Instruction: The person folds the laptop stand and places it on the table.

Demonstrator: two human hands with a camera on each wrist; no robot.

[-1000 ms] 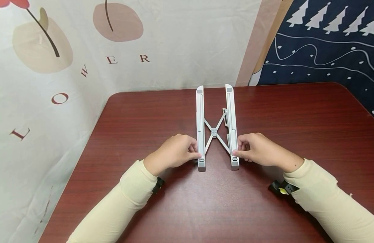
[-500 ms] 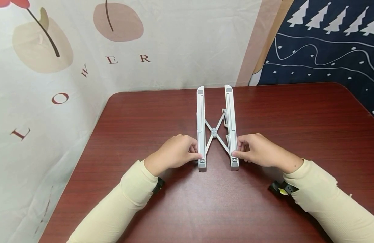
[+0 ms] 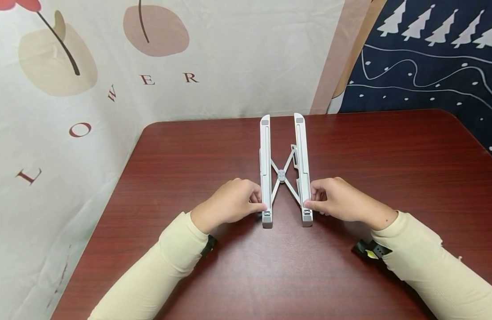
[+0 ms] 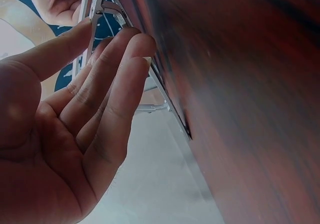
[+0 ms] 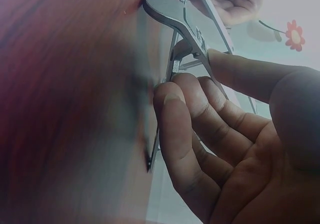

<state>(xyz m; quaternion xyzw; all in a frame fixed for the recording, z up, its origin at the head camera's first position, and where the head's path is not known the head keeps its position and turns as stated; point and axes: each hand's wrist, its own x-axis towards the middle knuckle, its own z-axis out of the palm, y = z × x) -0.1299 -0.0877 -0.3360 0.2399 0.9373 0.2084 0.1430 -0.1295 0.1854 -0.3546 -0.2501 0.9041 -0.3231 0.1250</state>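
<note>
A silver folding laptop stand (image 3: 302, 164) stands on the table, its two long rails roughly parallel and linked by an X-shaped brace with a round pivot (image 3: 281, 176). My left hand (image 3: 235, 201) grips the left rail near its front end, thumb on top and fingers at the outer side. Opposite it, my right hand (image 3: 337, 199) grips the right rail in the same way. In the left wrist view, the left fingers (image 4: 107, 84) curl beneath the rail. The right wrist view shows the right thumb pressed on the rail (image 5: 175, 19), whose front end has a rounded lip.
The dark red wooden table (image 3: 182, 160) reaches back to a pale printed cloth (image 3: 246, 53). A navy cloth with white trees (image 3: 426, 66) hangs at the back right. Black straps (image 3: 371, 249) sit at both wrists below the cream sleeves.
Both hands have moved slightly toward each other with the rails, so the gap between the rails is narrower. The stand has also shifted a little toward me. Both grips stay the same.
</note>
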